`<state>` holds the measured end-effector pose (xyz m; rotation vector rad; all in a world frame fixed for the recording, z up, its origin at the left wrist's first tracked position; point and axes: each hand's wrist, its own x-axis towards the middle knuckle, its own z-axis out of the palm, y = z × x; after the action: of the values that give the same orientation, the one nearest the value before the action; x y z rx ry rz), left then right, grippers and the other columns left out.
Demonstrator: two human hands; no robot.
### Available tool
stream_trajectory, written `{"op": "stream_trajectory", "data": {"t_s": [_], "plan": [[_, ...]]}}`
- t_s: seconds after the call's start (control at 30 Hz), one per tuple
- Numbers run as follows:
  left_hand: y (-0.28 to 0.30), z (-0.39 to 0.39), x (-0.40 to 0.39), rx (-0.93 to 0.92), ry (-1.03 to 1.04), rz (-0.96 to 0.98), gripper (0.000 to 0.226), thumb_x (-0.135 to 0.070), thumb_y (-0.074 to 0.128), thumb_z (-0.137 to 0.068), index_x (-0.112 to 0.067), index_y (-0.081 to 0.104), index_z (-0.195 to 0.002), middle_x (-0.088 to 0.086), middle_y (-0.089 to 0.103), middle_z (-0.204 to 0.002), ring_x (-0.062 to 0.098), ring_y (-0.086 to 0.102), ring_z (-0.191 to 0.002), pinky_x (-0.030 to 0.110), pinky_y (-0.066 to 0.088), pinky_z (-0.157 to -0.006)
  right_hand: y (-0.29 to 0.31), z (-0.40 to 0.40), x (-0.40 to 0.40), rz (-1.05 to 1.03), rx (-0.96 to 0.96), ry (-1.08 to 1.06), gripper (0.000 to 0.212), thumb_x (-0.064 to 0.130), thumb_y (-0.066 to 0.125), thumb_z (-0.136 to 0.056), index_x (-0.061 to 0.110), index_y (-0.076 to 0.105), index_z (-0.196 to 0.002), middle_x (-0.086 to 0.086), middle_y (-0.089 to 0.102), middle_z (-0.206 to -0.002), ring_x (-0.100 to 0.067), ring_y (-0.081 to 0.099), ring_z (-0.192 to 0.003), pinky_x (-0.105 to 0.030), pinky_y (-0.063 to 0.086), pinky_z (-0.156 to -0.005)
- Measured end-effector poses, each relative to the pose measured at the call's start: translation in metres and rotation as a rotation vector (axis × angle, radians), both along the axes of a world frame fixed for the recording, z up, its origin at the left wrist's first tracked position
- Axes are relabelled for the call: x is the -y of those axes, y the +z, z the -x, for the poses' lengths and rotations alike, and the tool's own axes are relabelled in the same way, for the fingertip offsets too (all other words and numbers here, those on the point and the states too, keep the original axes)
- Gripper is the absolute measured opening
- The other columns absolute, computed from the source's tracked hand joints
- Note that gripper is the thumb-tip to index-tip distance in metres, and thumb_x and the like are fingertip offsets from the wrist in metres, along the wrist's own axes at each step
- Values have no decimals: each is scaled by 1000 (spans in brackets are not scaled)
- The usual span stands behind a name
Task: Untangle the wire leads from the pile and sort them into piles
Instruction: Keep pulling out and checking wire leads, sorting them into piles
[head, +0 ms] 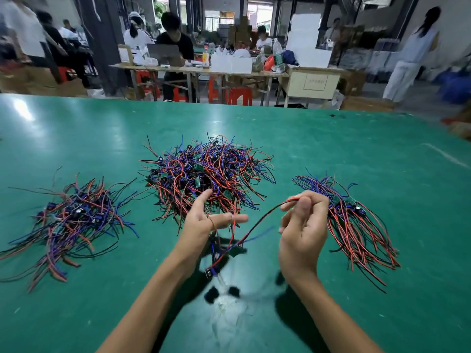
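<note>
Wire leads (229, 247) hang between the two hands above the green table (382, 149), a small cluster with at least one small board at its lower end; motion blur hides the exact count. One red-and-black lead runs from the cluster up and to the right, its long axis diagonal, its free end pointing up-left past the fingertips of the right hand (304, 225). That hand pinches this lead between thumb and curled fingers. The left hand (206, 220) has its fingers straight and spread, index finger raised, with thin wires draped across the palm; whether any finger clamps them cannot be determined.

Procedure for this step, as judged: keep the pinch firm near the lead's end and draw it steadily along its own axis, away from the cluster. Use the spread left fingers as a comb to hold the remaining leads back. Avoid jerking, since the boards probably snag on crossing wires.

Directly beyond the hands lies the tangled pile (206, 174), red, blue and black, near the table's middle. A loose pile on the left (74, 220) sits well apart from it. A combed pile on the right (356, 225) lies just beside the right hand, its leads aligned and fanning toward the near-right edge.
</note>
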<state>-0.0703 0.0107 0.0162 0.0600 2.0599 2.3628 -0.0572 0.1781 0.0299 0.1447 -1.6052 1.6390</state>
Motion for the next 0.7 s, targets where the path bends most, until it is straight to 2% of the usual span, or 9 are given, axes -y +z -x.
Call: {"op": "stream_trajectory", "data": {"t_s": [0.1, 0.23, 0.3, 0.37, 0.43, 0.5, 0.6, 0.63, 0.7], "plan": [[4, 0, -1, 109, -99, -114, 61, 2, 41, -99, -15, 19, -154, 32, 72, -91, 36, 75, -89, 32, 57, -81, 0, 8, -6, 129, 145, 78, 23, 36, 35, -110, 27, 44, -91, -3, 68, -75, -15, 45, -40, -23, 39, -43], [10, 0, 1, 279, -189, -165, 49, -30, 22, -107, -21, 18, -155, 31, 73, -95, 40, 74, -74, 35, 59, -68, -4, 16, -13, 276, 349, 123, 23, 36, 34, -111, 24, 42, -93, -6, 73, -75, -17, 45, -37, -19, 34, -37], [11, 1, 4, 357, -197, -192, 58, -55, 14, -106, -20, 20, -152, 30, 73, -99, 36, 74, -66, 33, 60, -63, -5, 19, -15, 331, 433, 141, 23, 35, 34, -111, 22, 43, -95, -5, 75, -76, -15, 45, -34, -18, 29, -35], [12, -2, 9, 406, -226, -286, 84, -78, 4, -93, -19, 23, -150, 30, 72, -107, 35, 74, -66, 35, 59, -64, -6, 21, -17, 355, 492, 158, 22, 34, 33, -111, 21, 43, -96, -3, 77, -76, -14, 46, -32, -17, 28, -34], [15, -3, 15, 416, -226, -339, 94, -85, 0, -85, -20, 25, -148, 28, 71, -112, 35, 75, -67, 34, 58, -64, -6, 21, -17, 374, 529, 175, 22, 34, 33, -111, 21, 44, -97, -2, 77, -77, -12, 46, -33, -17, 28, -34], [18, -4, 20, 359, -167, -297, 86, -81, 9, -91, -17, 28, -144, 24, 73, -112, 31, 73, -61, 34, 58, -64, -5, 20, -18, 391, 554, 194, 21, 34, 33, -111, 21, 44, -97, -2, 78, -79, -12, 46, -34, -17, 29, -35], [25, -6, 21, 204, -82, -123, 56, -59, 39, -100, -20, 39, -140, 13, 76, -110, 22, 69, -57, 32, 59, -62, -1, 20, -22, 457, 575, 292, 20, 34, 35, -111, 22, 44, -98, -3, 79, -82, -9, 46, -37, -17, 31, -37], [28, -8, 21, 110, -63, 15, 48, -50, 47, -101, -22, 44, -140, 7, 77, -110, 19, 72, -67, 31, 61, -66, 0, 20, -24, 488, 583, 345, 19, 34, 37, -110, 22, 46, -99, -2, 79, -82, -8, 47, -39, -17, 33, -38], [30, -14, 20, -101, -139, 382, 38, -36, 59, -99, -28, 58, -136, -8, 74, -119, 6, 71, -101, 22, 56, -91, 3, 21, -26, 531, 604, 446, 16, 34, 40, -109, 23, 48, -100, -1, 78, -82, -7, 47, -40, -17, 36, -39]]}}
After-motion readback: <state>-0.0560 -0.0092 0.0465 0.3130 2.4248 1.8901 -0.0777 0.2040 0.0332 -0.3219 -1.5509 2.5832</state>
